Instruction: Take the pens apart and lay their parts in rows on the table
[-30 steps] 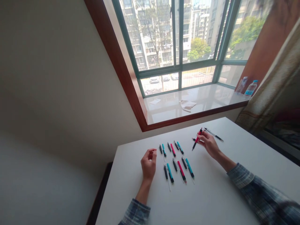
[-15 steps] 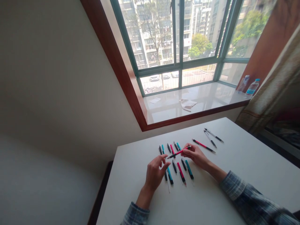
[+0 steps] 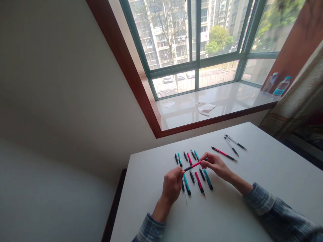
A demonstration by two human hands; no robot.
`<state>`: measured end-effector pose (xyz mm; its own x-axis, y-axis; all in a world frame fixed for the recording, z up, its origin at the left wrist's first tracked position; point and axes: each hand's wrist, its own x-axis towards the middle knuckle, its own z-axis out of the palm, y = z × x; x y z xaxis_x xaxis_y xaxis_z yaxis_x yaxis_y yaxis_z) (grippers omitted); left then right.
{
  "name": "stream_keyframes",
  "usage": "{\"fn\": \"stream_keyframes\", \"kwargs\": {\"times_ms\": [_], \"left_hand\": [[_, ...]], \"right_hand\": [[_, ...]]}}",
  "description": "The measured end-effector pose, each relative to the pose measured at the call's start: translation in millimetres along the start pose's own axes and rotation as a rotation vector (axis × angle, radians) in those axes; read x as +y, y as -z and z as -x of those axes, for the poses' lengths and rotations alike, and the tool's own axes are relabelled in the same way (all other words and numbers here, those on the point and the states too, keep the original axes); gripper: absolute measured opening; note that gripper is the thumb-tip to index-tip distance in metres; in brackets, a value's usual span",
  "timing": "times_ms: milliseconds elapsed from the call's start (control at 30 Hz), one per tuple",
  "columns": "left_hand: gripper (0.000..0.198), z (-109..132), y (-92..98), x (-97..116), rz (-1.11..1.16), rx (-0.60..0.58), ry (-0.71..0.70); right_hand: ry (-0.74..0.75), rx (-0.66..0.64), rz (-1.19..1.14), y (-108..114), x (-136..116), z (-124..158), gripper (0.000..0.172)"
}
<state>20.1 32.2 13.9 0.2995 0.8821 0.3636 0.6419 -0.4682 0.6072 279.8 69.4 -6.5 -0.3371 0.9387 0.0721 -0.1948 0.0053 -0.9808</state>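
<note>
A pink pen with a black grip (image 3: 195, 164) is held level between my two hands, above the table. My left hand (image 3: 172, 184) pinches its black tip end. The fingers of my right hand (image 3: 215, 164) close on the other end. Below and around the pen lie parts of disassembled pens in rows: a teal barrel (image 3: 187, 185), a pink barrel (image 3: 199, 182), another teal barrel (image 3: 208, 179), and several black grips and thin refills. Behind the held pen is a further row with a black piece (image 3: 176, 158) and a teal piece (image 3: 179, 159). My left hand partly hides some parts.
On the white table (image 3: 156, 161), a whole pink pen (image 3: 224, 154) and two clear pens with black grips, one being this pen (image 3: 236, 142), lie to the right. Beyond, the windowsill (image 3: 181, 116) bears a cloth (image 3: 205, 108) and two plastic bottles, one blue-capped (image 3: 282, 87).
My left hand has closed from open fingers onto the black tip end of the pink pen. My right hand keeps its hold. The view has shifted slightly.
</note>
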Motion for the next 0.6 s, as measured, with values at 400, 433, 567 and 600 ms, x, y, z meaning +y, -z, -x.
{"fn": "stream_keyframes", "kwargs": {"times_ms": [400,433,567,600], "left_hand": [[0.041,1.6,-7.2,-8.1,0.146,0.006,0.098],[0.041,1.5,-7.3,-8.4,0.147,0.01,0.096],[0.042,1.3,-8.5,-9.0,0.158,0.022,0.103],[0.043,1.3,-9.1,-8.8,0.162,0.021,0.102]], "right_hand": [[-0.051,-0.144,0.083,-3.2,-8.2,3.7,0.033],[-0.034,-0.136,0.105,-2.8,-8.5,3.6,0.033],[-0.025,-0.111,0.122,-1.0,-8.2,3.7,0.035],[-0.044,-0.124,0.098,-1.1,-8.0,4.0,0.036]]}}
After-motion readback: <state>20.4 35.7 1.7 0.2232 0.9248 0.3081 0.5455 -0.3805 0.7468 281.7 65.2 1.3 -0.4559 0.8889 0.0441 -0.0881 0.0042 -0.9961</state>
